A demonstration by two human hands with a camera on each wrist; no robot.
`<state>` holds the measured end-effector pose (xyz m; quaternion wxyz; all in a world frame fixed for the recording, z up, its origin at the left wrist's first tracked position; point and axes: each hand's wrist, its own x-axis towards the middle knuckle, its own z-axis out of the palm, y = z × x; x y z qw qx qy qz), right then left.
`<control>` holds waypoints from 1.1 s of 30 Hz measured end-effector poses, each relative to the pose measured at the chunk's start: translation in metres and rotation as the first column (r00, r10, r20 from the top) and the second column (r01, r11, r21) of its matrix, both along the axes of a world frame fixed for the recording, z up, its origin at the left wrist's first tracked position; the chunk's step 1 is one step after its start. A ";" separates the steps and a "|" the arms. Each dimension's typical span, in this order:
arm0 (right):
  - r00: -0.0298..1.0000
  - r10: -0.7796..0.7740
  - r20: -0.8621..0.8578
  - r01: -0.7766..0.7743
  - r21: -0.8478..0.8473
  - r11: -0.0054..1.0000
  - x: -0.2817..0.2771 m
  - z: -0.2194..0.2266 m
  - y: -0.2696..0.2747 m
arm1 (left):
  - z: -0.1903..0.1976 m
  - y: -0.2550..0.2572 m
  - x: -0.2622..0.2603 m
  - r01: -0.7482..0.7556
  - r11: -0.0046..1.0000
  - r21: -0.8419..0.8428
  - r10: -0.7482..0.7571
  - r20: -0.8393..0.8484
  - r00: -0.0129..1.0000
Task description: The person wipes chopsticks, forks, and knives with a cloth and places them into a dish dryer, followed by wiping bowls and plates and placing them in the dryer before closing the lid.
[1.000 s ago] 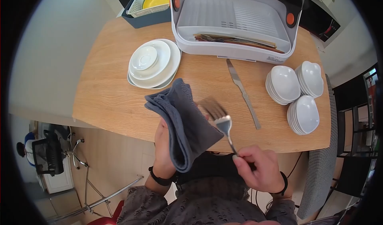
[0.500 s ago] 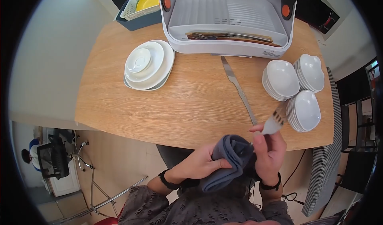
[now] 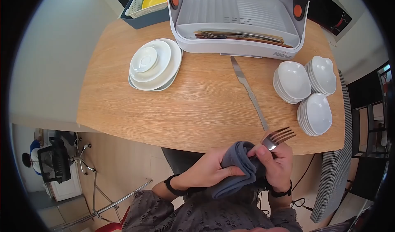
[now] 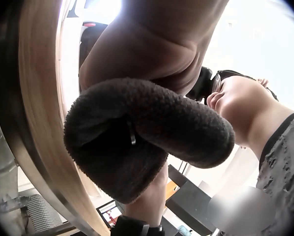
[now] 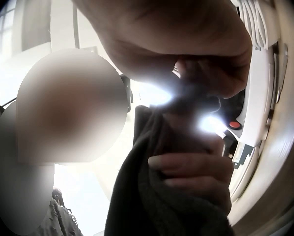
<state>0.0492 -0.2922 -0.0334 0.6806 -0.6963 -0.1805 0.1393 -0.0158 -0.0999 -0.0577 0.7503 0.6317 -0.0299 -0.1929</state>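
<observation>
My left hand (image 3: pixel 210 168) grips a folded dark grey cloth (image 3: pixel 235 187) just in front of the table's near edge, its thumb lying across the folds. Between thumb and fingers, my right hand (image 3: pixel 279 166) pinches a metal fork (image 3: pixel 271 143) just below its head. The tines point up and to the right, toward the bowls. The fork's handle runs down toward the cloth and is mostly hidden by it and the fingers. From below, the left wrist view shows the cloth (image 4: pixel 152 118) rolled over with a thin shiny strip in its fold.
A table knife (image 3: pixel 249 93) lies on the wooden table (image 3: pixel 197 108). Stacked white plates (image 3: pixel 164 73) stand on the left, stacks of white bowls (image 3: pixel 291 82) on the right. Behind are a dish rack box (image 3: pixel 238 47) holding cutlery and a blue-grey basket (image 3: pixel 146 21).
The cloth has moved down and right, now bunched around the fork's handle. My right hand has shifted from the handle to near the head, and the fork has turned from pointing left to pointing right.
</observation>
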 end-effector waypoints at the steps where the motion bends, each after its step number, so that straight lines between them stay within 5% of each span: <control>1: 1.000 -0.010 0.009 0.011 -0.016 1.000 0.002 0.004 -0.003 | 0.000 0.000 0.001 0.017 1.000 0.024 -0.017 0.028 0.999; 4: 0.993 -0.114 -0.038 0.113 -0.032 0.993 0.002 0.021 -0.003 | -0.001 0.000 -0.002 0.032 0.998 0.049 -0.036 0.089 0.995; 11: 0.960 -0.129 0.251 0.181 -0.201 0.963 0.010 0.043 -0.017 | 0.000 0.012 -0.003 0.117 0.989 0.095 -0.120 0.023 0.992; 13: 0.972 -0.173 0.158 0.200 -0.178 0.963 0.014 0.057 -0.026 | -0.007 0.021 -0.005 0.137 0.984 0.114 -0.143 0.039 0.989; 15: 0.889 -0.235 0.393 0.314 -0.149 0.938 0.039 0.079 -0.028 | -0.023 0.035 -0.012 0.028 0.999 -0.020 -0.030 -0.085 0.996; 18: 0.640 0.058 0.766 0.429 -0.419 0.800 0.087 0.109 -0.002 | -0.029 0.070 -0.021 -0.149 0.934 -0.325 0.057 -0.275 0.960; 19: 0.564 0.237 0.791 0.444 -0.533 0.720 0.105 0.117 0.005 | -0.032 0.077 -0.021 -0.208 0.847 -0.488 0.067 -0.292 0.954; 21: 0.375 0.446 0.813 0.505 -0.582 0.637 0.144 0.113 0.020 | -0.017 0.082 -0.013 -0.352 0.788 -0.506 0.267 -0.235 0.935; 25: 0.380 0.704 0.600 0.630 -0.725 0.278 0.186 0.105 0.067 | -0.034 0.100 0.011 -0.483 0.475 -0.736 0.434 -0.282 0.856; 29: 0.277 0.790 0.547 0.634 -0.721 0.278 0.239 0.065 0.093 | -0.028 0.100 0.011 -0.537 0.621 -0.571 0.481 -0.263 0.836; 33: 0.279 0.769 0.576 0.613 -0.723 0.319 0.246 0.059 0.103 | -0.030 0.104 0.005 -0.548 0.629 -0.551 0.475 -0.286 0.832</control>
